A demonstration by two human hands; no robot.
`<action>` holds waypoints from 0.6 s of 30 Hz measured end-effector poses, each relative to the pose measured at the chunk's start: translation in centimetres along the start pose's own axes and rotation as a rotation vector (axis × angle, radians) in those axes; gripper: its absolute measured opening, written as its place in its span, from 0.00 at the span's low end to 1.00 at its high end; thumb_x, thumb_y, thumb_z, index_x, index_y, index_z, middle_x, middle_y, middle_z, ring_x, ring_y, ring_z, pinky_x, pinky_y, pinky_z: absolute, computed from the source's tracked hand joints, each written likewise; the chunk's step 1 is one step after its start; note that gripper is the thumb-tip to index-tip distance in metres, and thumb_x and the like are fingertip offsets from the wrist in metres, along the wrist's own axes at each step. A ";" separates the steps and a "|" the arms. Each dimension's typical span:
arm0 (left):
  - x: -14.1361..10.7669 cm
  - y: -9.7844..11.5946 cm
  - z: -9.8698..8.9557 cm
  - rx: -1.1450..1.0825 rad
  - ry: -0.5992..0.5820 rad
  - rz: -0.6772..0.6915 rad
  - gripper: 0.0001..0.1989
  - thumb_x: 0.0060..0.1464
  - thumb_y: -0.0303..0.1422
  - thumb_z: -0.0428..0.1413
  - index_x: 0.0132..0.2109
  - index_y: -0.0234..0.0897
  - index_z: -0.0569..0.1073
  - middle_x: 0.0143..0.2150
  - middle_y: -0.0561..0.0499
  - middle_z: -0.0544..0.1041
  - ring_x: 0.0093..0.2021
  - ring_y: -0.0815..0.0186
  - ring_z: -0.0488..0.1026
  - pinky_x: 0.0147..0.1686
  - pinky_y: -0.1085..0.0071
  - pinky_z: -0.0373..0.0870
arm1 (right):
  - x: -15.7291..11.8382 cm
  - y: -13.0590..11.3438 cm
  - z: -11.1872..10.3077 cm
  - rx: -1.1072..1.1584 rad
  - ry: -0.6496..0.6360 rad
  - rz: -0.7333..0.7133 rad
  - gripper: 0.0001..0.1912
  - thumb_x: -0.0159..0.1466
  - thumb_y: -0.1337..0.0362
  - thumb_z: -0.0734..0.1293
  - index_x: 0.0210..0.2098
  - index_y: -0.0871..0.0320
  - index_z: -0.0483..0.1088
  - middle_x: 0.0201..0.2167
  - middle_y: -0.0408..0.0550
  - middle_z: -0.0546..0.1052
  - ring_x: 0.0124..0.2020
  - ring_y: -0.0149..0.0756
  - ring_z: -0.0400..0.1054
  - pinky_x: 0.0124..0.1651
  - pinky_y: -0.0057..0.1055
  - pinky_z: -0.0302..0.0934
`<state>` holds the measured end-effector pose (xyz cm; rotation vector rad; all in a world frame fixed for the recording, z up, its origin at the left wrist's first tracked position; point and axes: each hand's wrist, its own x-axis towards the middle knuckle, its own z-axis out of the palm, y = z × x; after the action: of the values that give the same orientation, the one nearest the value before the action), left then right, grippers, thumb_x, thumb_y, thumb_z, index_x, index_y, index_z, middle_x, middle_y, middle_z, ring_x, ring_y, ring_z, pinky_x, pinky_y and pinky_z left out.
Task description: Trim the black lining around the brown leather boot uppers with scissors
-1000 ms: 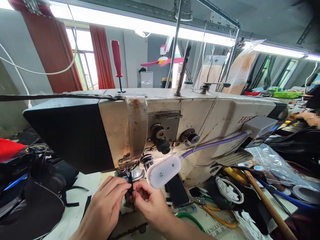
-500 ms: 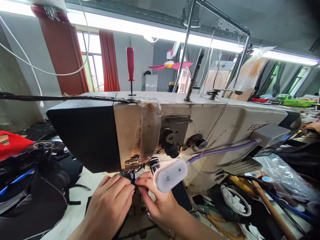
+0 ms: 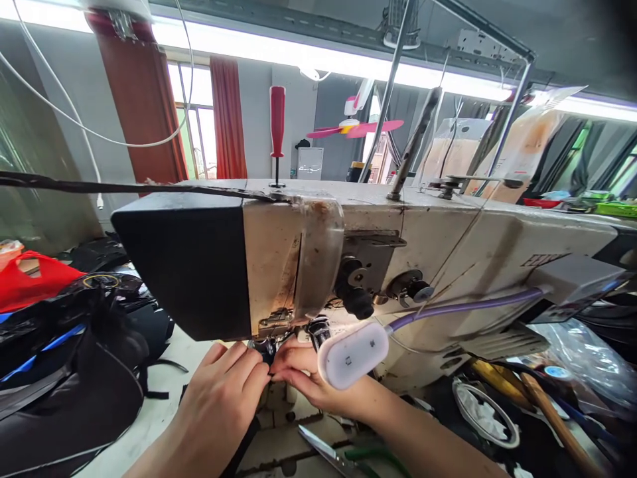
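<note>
My left hand [image 3: 223, 392] is closed, its fingers curled over black fabric [image 3: 243, 446], of which a strip shows below the palm. My right hand [image 3: 303, 375] pinches with thumb and forefinger at the edge of that fabric, fingertips meeting those of the left. Both are just under the needle end of a sewing machine [image 3: 279, 265]; the needle and most of the fabric are hidden. A white clip-on lamp [image 3: 354, 355] hangs in front of my right wrist. Scissors [image 3: 326, 450] with green handles lie on the machine bed below my right forearm.
A red-handled screwdriver [image 3: 277, 123] stands upright on the machine head. Black bags [image 3: 94, 378] are piled at the left. To the right lie a white ring-shaped roll [image 3: 485, 411], a wooden handle [image 3: 555, 421] and clear plastic [image 3: 592, 362].
The view has shifted, so the machine sits further right. My right hand has turned flatter, with its forearm swung outward, and the scissors have come into sight below.
</note>
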<state>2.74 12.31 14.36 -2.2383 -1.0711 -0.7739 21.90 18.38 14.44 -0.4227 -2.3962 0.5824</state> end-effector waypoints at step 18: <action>-1.7 -1.1 2.1 -0.260 0.193 0.135 0.10 0.61 0.22 0.50 0.39 0.36 0.75 0.35 0.53 0.80 0.38 0.67 0.75 0.46 0.64 0.61 | -3.4 3.4 3.3 -0.117 0.307 0.040 0.16 0.63 0.69 0.61 0.48 0.56 0.74 0.45 0.53 0.78 0.45 0.41 0.73 0.51 0.35 0.66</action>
<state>1.51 13.44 11.92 -2.3607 -0.7556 -1.0970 22.86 18.83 8.70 -0.5685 -2.1360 0.3653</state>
